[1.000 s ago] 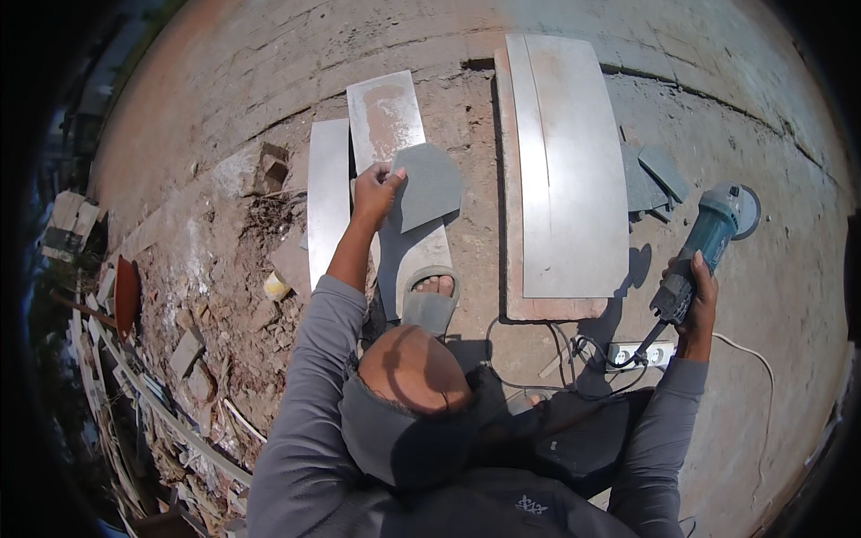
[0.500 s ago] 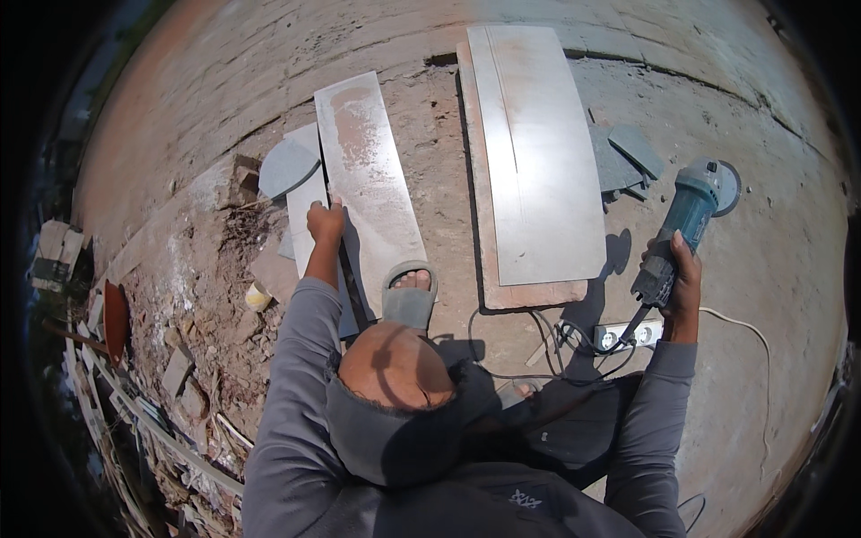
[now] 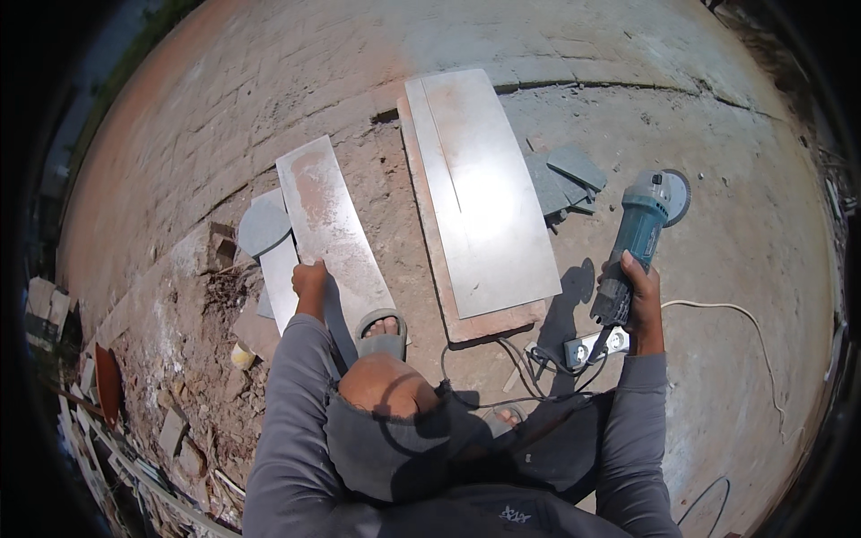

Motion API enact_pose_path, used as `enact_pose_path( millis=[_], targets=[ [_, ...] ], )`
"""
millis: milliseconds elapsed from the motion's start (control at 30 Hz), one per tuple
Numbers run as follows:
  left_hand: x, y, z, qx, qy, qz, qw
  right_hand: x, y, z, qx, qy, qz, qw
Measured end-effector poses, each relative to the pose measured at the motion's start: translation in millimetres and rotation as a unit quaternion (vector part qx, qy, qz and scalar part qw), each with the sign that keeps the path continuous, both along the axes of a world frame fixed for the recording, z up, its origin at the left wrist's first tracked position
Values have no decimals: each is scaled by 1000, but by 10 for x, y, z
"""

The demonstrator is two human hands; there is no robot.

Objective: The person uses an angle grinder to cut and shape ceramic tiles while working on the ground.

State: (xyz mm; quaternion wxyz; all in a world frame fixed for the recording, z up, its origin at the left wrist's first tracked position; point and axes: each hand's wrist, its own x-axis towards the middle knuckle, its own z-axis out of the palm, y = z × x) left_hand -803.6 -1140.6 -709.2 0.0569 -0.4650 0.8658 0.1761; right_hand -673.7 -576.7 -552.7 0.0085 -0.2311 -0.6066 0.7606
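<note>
My left hand [image 3: 309,282] is closed on the left edge of a long pale tile strip [image 3: 341,211] with a worn brownish patch, beside my sandalled foot [image 3: 381,327]. Just above that hand, a rounded grey slab piece [image 3: 260,224] lies on a second pale strip [image 3: 282,300]. My right hand [image 3: 639,291] is wrapped round the body of a teal and black angle grinder [image 3: 641,229], raised with its disc [image 3: 679,197] at the upper end. Left of the grinder, a large pale sheet with a long dark line [image 3: 489,206] lies on a pinkish thicker slab [image 3: 484,327].
Several grey stone pieces [image 3: 560,179] lie behind the large sheet. A white socket strip [image 3: 583,350] and looped cords lie near my right knee. Rubble [image 3: 206,394], an orange-brown object [image 3: 108,386] and long scraps are on the left. A cracked paved surface [image 3: 269,99] stretches beyond.
My left hand has let go of the grey slab piece, which now lies farther left, and has moved down onto the strip's edge. The grinder in my right hand has tilted more upright.
</note>
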Motion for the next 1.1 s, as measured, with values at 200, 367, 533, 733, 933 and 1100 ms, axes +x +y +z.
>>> enact_pose_path(
  millis=[200, 367, 533, 733, 933, 1100],
  targets=[
    [28, -233, -292, 121, 152, 48, 980, 56, -17, 55, -7, -13, -20, 1000],
    [-133, -271, -574, 210, 308, 30, 927, -29, -71, 110, -11, -1, -30, 999],
    [-418, 38, -204, 41, 317, -84, 944, -78, -110, 118, 26, -2, -10, 1000],
    [-716, -197, 1042, -139, 283, -193, 929, -81, -86, 54, 15, -1, -8, 1000],
    [-250, -1194, 1705, -156, 321, -183, 916, -171, -23, -69, 8, 33, -14, 999],
    [242, -1954, 1596, -247, 234, -119, 933, -197, -14, -82, 12, 21, -18, 1000]
  ],
)
